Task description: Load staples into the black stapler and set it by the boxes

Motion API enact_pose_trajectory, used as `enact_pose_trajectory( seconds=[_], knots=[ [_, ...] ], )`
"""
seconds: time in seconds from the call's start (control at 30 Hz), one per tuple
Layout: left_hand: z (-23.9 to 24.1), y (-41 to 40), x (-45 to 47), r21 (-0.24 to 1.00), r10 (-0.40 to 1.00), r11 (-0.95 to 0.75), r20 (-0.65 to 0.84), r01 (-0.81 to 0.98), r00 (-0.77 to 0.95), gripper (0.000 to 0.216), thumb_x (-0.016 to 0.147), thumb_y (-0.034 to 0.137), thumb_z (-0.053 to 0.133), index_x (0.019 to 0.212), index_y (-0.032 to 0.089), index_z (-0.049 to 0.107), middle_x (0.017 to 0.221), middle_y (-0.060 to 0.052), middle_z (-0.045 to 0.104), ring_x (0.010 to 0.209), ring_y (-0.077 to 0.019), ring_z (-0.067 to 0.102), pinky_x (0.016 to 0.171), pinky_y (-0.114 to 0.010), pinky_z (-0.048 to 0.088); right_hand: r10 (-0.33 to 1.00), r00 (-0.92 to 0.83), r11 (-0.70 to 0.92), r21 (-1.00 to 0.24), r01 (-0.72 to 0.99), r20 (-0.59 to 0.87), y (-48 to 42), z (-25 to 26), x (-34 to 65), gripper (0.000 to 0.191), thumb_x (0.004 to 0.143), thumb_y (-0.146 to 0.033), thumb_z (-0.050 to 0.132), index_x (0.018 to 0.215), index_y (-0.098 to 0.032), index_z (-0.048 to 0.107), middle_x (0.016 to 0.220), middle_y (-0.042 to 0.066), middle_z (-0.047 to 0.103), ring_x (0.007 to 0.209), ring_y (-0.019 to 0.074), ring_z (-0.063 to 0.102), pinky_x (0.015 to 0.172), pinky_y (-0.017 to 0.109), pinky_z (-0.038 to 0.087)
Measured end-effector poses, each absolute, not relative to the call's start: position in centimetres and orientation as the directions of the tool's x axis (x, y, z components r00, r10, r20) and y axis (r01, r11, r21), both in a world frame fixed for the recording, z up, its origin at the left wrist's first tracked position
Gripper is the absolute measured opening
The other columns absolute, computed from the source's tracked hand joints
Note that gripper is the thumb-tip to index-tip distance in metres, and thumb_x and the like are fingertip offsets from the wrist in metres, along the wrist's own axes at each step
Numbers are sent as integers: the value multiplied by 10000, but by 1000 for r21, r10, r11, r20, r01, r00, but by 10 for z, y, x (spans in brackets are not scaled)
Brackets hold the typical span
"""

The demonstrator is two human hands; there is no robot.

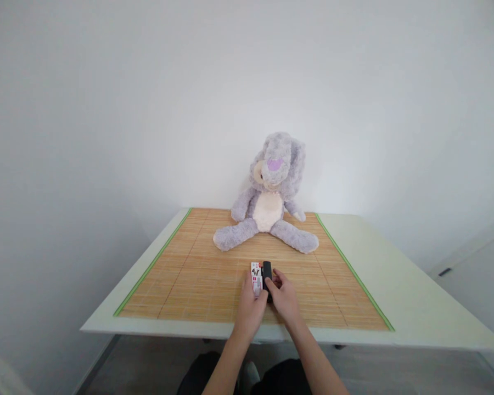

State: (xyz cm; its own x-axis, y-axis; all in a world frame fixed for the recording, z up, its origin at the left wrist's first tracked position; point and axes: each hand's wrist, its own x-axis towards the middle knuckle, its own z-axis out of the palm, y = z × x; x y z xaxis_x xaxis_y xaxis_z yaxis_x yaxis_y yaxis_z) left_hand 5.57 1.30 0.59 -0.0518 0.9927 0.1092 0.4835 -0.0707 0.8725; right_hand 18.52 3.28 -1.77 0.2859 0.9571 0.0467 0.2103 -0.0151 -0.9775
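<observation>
My left hand (251,311) is closed around a small white box (256,278) with red and pink print and a dark picture on its face. Close against the box's right side is a black oblong object (267,271), which looks like a stapler. My right hand (286,300) grips it, thumb on top and fingers curled at its right side. My left thumb reaches across toward its lower end. Both things are over the front middle of the bamboo mat (214,280); whether they rest on it I cannot tell. My fingers hide their lower parts.
A large grey plush rabbit (267,211) sits at the back of the mat against the white wall (148,109), legs spread toward me. Green edging borders the mat at left and right. The white table (379,263) extends farther to the right, and its front edge is near my forearms.
</observation>
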Motion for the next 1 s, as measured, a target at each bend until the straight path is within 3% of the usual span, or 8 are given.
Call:
enact_pose_trajectory(
  seconds=[0.17,0.33,0.43,0.63,0.77,1.0],
  knots=[
    [12,-3,49,661,970,-70,220,747,-104,790,839,392,660,1538,157,377,1428,-175,542,1376,-342,463,1134,-452,365,958,284,-28,-973,229,40,32,-15,227,738,833,-606,644,1362,-91,623,1000,119,780,883,275,730,788,391,584],
    [17,-12,44,545,969,-4,208,838,-131,391,869,373,639,1229,225,606,1167,-100,648,1141,-306,587,963,-405,417,950,308,-33,-961,276,56,23,-9,263,715,823,-607,676,1366,-141,643,979,87,776,855,262,704,809,395,557],
    [17,-12,35,524,966,3,220,852,-139,243,881,374,622,1078,233,641,1055,-74,665,1049,-287,610,910,-382,420,954,288,-12,-945,328,88,18,-10,268,675,856,-600,649,1366,-158,650,997,77,773,853,254,695,822,399,551],
    [22,11,0,449,937,65,280,891,-209,311,919,460,582,1099,220,664,1104,-86,672,1079,-284,601,940,-385,408,951,288,0,-934,356,110,15,-14,268,670,872,-600,633,1381,-164,639,940,64,760,815,248,682,785,394,552],
    [23,40,-12,370,945,102,253,923,-206,312,913,429,580,1102,204,684,1076,-103,677,1077,-294,593,932,-391,392,950,288,8,-930,368,122,16,-14,268,658,877,-607,623,1362,-164,653,908,58,752,797,244,676,782,390,546],
    [26,48,-7,366,941,99,269,925,-207,342,958,410,528,1211,246,689,1201,-116,669,1148,-310,551,1003,-454,348,952,272,21,-920,392,138,16,-13,267,654,890,-626,601,1351,-164,658,899,57,741,787,237,665,776,379,536]
  ],
)
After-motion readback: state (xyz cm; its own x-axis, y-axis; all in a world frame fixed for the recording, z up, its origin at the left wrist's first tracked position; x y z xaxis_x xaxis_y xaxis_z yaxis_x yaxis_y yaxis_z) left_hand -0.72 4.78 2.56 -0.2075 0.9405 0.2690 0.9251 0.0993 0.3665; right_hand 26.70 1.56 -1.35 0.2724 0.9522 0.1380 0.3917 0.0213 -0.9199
